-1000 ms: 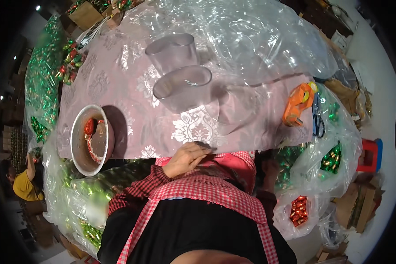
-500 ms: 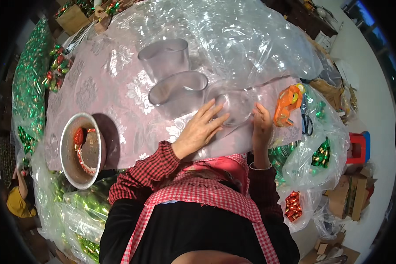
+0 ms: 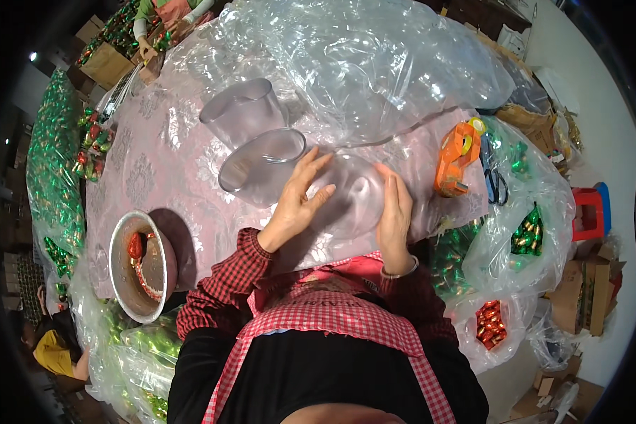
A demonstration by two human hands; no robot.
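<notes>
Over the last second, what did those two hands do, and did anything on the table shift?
Both hands came up from the table edge: the left hand and right hand now press either side of a clear plastic container. The two clear tubs, metal bowl and orange tape dispenser stayed put.

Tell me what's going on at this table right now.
A person in a checked apron has both hands on a clear plastic container lying on the pink patterned tablecloth: left hand on one side, right hand on the other. Two more clear containers lie just beyond. A metal bowl sits to the left, an orange tape dispenser to the right, with bags of foil-wrapped candies around.
</notes>
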